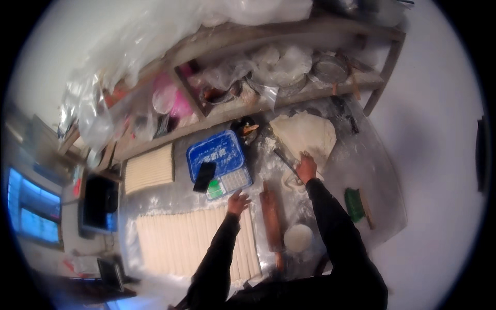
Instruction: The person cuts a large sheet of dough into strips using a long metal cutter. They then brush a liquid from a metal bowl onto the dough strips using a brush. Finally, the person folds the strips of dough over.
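My left hand (237,202), its fingers apart and nothing in it, hovers by the right upper corner of a row of long pale dough strips (194,240). On the right, my right hand (306,168) reaches with fingers stretched to the lower edge of a large flat piece of dough (305,133). A dark, narrow, knife-like tool (284,160) lies slantwise just left of that hand; its lower end meets the hand. Partly under the wrist sits a smaller pale dough piece (291,181). Between my arms lies a wooden rolling pin (270,217), beside a round pale piece (298,238).
A blue tray (217,150) has a dark phone (204,176) on its edge. More dough strips (150,168) lie at far left. A green-bristled brush (354,204) rests at right. Behind the table runs a wooden shelf (330,88) with pans and plastic bags.
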Available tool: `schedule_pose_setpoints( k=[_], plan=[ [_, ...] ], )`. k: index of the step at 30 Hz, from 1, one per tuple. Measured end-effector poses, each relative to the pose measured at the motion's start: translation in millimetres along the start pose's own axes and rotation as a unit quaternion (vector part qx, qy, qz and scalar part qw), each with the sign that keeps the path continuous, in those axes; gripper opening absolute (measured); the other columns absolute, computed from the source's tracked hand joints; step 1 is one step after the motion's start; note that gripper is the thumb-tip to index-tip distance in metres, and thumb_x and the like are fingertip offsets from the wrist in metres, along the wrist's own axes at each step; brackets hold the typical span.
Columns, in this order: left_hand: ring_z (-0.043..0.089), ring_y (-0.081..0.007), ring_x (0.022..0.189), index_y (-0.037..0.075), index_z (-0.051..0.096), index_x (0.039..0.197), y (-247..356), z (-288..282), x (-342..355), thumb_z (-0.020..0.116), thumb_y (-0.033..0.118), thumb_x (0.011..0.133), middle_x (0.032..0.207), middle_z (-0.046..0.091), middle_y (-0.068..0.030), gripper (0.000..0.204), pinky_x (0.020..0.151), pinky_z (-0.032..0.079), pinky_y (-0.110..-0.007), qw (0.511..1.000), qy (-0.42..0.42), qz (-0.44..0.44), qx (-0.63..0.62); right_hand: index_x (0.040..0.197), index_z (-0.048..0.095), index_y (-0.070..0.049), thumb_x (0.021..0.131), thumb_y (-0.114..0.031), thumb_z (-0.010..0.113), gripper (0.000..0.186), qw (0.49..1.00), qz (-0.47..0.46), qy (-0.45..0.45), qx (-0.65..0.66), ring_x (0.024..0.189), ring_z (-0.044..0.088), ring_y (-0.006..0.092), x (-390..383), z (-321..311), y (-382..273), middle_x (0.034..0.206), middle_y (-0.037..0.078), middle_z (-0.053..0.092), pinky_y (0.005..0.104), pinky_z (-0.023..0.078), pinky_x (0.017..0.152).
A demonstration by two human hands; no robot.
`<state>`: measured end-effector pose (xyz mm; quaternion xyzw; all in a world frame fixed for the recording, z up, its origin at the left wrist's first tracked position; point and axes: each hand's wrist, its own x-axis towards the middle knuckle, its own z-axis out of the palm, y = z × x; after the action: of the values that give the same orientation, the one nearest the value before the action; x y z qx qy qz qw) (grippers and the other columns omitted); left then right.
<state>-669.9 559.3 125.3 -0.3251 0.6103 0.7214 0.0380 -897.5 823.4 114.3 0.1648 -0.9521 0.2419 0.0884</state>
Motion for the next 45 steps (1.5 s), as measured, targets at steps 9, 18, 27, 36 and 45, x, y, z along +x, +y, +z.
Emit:
schedule_pose_setpoints(
  k=[9,18,27,36,45],
  plan=[
    [0.067,-0.0303,0.095,0.009,0.011,0.153,65.4,73.3,148.2,0.057,0.019,0.095,0.121,0.059,-0.0179,0.075,0.075,0.055,-0.041,0.994,0.017,0.015,-0.112,0.142,0.037,-0.001,0.072,-0.022,0.073,0.081,0.988,-0.042,-0.057,-0.138,0.143,0.019,0.0429,25.9,60.3,37.0,0.155,0.022,0.023,0.0563,0.022,0.113],
    [0.067,-0.0331,0.083,0.009,0.045,0.128,71.3,75.3,270.3,0.054,0.018,0.097,0.099,0.062,-0.0156,0.033,0.068,0.057,-0.044,0.97,0.042,-0.023,-0.236,0.14,0.039,-0.002,0.088,-0.014,0.049,0.054,0.978,-0.094,0.004,-0.184,0.142,0.026,0.0397,28.6,68.9,56.4,0.151,0.021,0.033,0.0548,0.024,0.111],
    [0.07,-0.0341,0.091,0.006,0.051,0.113,57.6,113.7,305.9,0.047,0.025,0.102,0.1,0.067,-0.0224,0.022,0.072,0.058,-0.042,0.93,-0.07,-0.017,-0.359,0.14,0.04,-0.003,0.09,-0.014,0.048,0.052,0.979,-0.085,0.017,-0.185,0.142,0.026,0.0395,29.9,73.3,63.9,0.151,0.02,0.032,0.0564,0.026,0.109],
    [0.07,-0.027,0.085,-0.002,0.053,0.116,78.2,151.7,203.7,0.047,0.022,0.101,0.1,0.066,-0.0179,0.029,0.073,0.058,-0.036,0.963,-0.005,0.019,-0.267,0.141,0.038,-0.004,0.088,-0.015,0.05,0.055,0.971,-0.085,-0.003,-0.225,0.144,0.022,0.0397,22.9,67.7,57.0,0.154,0.019,0.029,0.0573,0.025,0.11],
    [0.072,-0.0215,0.085,0.008,0.059,0.09,32.9,90.4,21.0,0.054,0.031,0.099,0.086,0.07,-0.009,0.025,0.07,0.056,-0.032,0.983,-0.068,0.02,-0.168,0.125,0.06,0.0,0.091,-0.02,0.06,0.039,0.866,0.145,-0.169,0.447,0.082,0.069,0.0181,29.9,-10.2,55.6,0.092,0.011,0.071,0.0293,0.052,0.067]
  ],
)
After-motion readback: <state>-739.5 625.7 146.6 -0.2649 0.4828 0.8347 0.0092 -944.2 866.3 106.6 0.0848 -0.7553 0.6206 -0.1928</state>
